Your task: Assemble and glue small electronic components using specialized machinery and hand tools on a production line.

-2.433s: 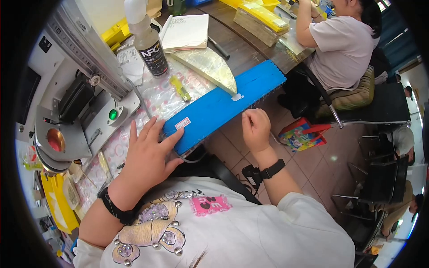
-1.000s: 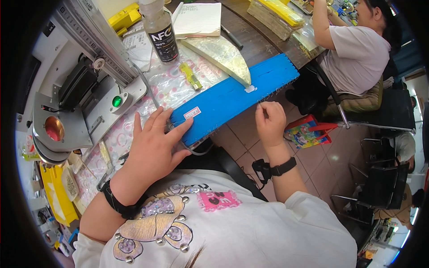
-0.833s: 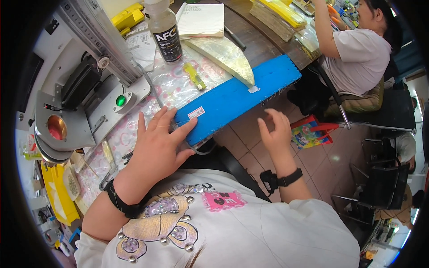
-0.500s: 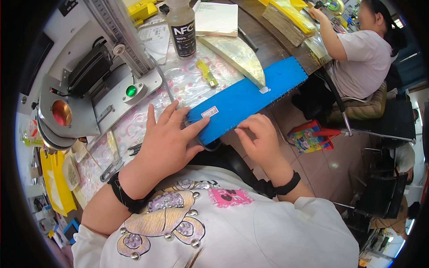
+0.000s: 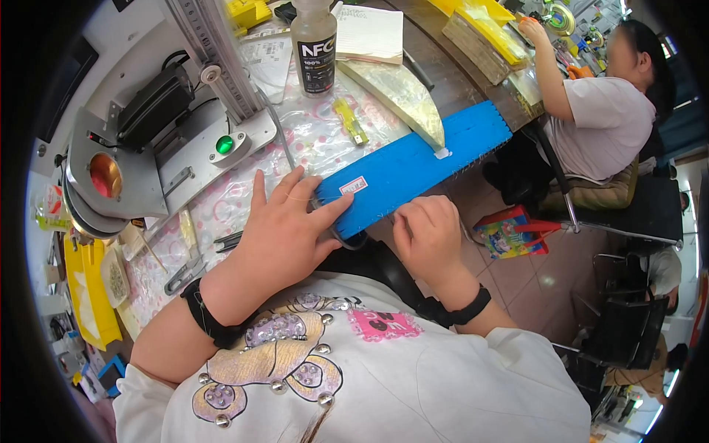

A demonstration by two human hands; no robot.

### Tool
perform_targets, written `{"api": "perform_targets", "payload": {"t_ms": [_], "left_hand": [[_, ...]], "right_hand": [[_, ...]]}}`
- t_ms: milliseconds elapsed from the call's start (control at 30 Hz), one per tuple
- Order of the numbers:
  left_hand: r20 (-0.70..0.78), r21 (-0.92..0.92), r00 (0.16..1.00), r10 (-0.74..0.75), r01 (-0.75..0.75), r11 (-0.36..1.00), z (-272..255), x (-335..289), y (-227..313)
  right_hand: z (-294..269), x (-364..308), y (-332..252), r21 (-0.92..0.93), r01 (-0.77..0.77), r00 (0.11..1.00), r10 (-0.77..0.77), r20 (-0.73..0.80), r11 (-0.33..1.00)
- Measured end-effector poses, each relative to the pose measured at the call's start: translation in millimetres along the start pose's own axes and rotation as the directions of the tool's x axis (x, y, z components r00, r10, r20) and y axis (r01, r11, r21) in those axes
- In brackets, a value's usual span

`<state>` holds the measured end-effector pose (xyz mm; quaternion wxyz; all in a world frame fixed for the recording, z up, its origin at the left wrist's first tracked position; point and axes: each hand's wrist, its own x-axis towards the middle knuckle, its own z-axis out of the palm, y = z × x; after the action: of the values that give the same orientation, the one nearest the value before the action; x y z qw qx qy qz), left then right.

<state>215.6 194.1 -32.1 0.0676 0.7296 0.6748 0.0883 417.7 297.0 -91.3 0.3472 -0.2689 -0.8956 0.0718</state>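
Observation:
A long blue board (image 5: 413, 168) with a small red-framed label lies slantwise at the table's near edge. Fine thread-like ends stick out along its long near edge. My left hand (image 5: 284, 225) rests with spread fingers at the board's left end, its index fingertip beside the label. By those fingers a thin pale strand shows faintly. Just off the near edge, my right hand (image 5: 432, 240) is closed, thumb against curled fingers; whatever is pinched there is too small to make out. A pale wedge-shaped block (image 5: 399, 100) lies with its tip on the board.
A measuring stand (image 5: 221, 74) with a green button (image 5: 224, 144) stands left. Behind the board are a bottle (image 5: 315, 55), a yellow cutter (image 5: 348, 122) and a notebook (image 5: 369, 33). Scissors (image 5: 185, 275) lie near my left forearm. A co-worker (image 5: 605, 111) sits at right.
The view has shifted slightly, moving the table things right and down in the picture. My right hand has turned a little and its fingers are drawn closer together. My left hand stays on the board.

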Motion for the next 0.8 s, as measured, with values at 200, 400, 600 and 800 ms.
{"api": "perform_targets", "payload": {"t_ms": [200, 400, 600, 800], "left_hand": [[-0.005, -0.009, 1.000, -0.006, 0.006, 1.000, 2, -1, 3], [-0.033, -0.011, 0.999, -0.016, 0.015, 1.000, 2, 2, -3], [-0.025, -0.041, 0.999, -0.036, 0.035, 0.999, -2, -2, -5], [-0.241, -0.096, 0.970, 0.026, -0.050, 0.994, -27, -13, -1]], "right_hand": [[5, -4, 7, 0.029, -0.012, 1.000, 0.013, -0.027, 0.999], [10, 1, 8, 0.004, 0.017, 1.000, -0.017, -0.018, 1.000], [8, 20, -10, 0.072, 0.059, 0.996, -0.054, -0.068, 0.996], [-23, 28, -27, 0.277, 0.053, 0.993, -0.020, -0.118, 0.960]]}}
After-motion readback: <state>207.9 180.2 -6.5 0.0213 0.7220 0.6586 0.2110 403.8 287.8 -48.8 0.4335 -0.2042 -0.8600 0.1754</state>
